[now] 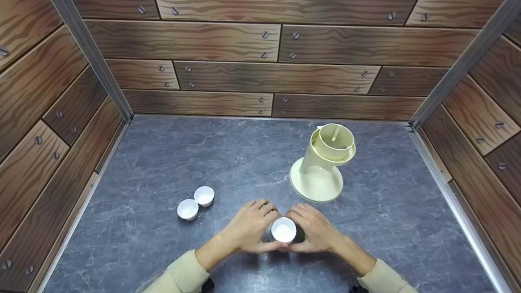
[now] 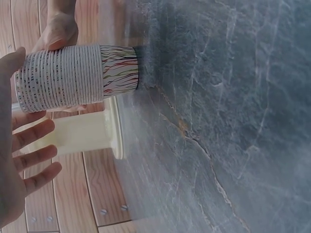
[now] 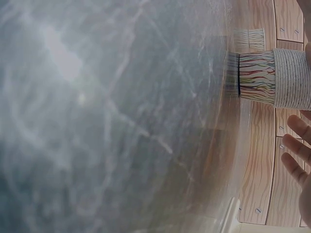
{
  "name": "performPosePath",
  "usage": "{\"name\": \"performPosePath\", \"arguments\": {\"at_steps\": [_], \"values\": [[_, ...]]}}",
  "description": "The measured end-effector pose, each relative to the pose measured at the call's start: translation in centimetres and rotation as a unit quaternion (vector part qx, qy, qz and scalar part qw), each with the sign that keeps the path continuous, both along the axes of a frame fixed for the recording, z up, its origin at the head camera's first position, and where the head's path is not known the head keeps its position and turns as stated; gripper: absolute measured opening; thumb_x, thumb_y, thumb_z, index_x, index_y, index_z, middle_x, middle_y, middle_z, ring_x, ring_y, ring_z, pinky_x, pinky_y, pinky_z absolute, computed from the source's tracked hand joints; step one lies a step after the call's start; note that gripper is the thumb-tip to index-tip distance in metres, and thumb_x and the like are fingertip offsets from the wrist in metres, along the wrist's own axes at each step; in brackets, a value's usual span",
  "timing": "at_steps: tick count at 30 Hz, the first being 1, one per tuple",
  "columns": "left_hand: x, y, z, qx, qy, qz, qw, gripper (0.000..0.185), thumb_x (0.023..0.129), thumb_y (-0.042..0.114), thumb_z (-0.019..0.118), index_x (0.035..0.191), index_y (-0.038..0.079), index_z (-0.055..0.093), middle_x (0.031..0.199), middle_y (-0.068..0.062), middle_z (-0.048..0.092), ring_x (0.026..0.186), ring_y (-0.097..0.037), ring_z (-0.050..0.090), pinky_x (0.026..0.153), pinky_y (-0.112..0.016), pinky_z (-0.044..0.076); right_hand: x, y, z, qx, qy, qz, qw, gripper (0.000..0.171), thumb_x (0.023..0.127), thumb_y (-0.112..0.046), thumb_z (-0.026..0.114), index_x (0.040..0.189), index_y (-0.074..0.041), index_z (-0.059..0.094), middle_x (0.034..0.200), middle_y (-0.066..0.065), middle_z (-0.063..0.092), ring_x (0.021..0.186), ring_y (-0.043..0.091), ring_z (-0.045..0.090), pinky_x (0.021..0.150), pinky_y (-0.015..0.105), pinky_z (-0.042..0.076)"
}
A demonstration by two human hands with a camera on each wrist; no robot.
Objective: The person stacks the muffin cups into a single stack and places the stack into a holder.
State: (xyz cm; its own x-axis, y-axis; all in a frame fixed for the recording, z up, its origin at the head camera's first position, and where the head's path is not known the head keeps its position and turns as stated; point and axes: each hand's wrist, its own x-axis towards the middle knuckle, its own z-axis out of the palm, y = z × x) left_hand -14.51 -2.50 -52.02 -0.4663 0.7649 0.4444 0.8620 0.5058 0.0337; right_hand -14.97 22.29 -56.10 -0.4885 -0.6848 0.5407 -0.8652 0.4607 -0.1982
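Both hands close in on an upright stack of nested paper cups (image 1: 283, 230) near the front middle of the table. In the left wrist view the stack (image 2: 63, 77) shows many white rims and a wavy-striped bottom cup. My left hand (image 1: 254, 228) holds the upper rims between thumb and index finger, its other fingers spread away. From the other side my right hand (image 1: 313, 228) grips the stack, its thumb toward the left one. The right wrist view has the stack's striped base (image 3: 257, 77) close to the tabletop, with several right fingers (image 3: 297, 148) extended below it.
Two white cups, one nearer (image 1: 187, 209) and one farther (image 1: 204, 196), stand side by side on the left. Behind the right hand rises a pale yellow stand (image 1: 319, 183) with a round base and an open cylinder (image 1: 336, 150) on top. Wood-patterned walls (image 1: 228, 77) enclose the grey table.
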Motion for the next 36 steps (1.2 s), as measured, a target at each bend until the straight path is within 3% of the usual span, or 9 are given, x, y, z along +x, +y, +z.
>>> {"name": "performPosePath", "arguments": {"at_steps": [18, 28, 36], "values": [[0.1, -0.4, 0.1, 0.007, -0.003, 0.004, 1.0, 0.065, 0.089, 0.076, 0.051, 0.114, 0.018, 0.066, 0.111, 0.001, 0.062, 0.105, -0.018, 0.057, 0.082, -0.036, 0.051, -0.1, 0.0, 0.2, -0.005, 0.004, 0.003, 1.0, 0.064, 0.071, -0.066, 0.083, 0.104, -0.015, 0.065, 0.1, -0.006, 0.06, 0.091, 0.014, 0.056, 0.08, 0.035, 0.047], [-0.1, -2.3, 0.0, -0.009, -0.011, 0.018, 0.9997, 0.072, 0.09, 0.076, 0.05, 0.121, 0.013, 0.066, 0.115, -0.002, 0.063, 0.108, -0.021, 0.057, 0.086, -0.039, 0.052, 0.0, 0.2, 0.0, -0.005, -0.009, 0.004, 1.0, 0.069, 0.063, -0.062, 0.09, 0.107, -0.015, 0.065, 0.102, -0.006, 0.06, 0.092, 0.013, 0.056, 0.081, 0.034, 0.048], [-0.5, -4.2, -0.1, -0.021, -0.018, 0.044, 0.9987, 0.072, 0.088, 0.076, 0.054, 0.122, 0.014, 0.066, 0.117, -0.002, 0.062, 0.108, -0.021, 0.057, 0.085, -0.039, 0.05, -0.1, 0.2, 0.1, -0.009, -0.008, 0.009, 1.0, 0.068, 0.067, -0.064, 0.087, 0.107, -0.015, 0.065, 0.102, -0.007, 0.06, 0.091, 0.013, 0.056, 0.08, 0.034, 0.047]]}}
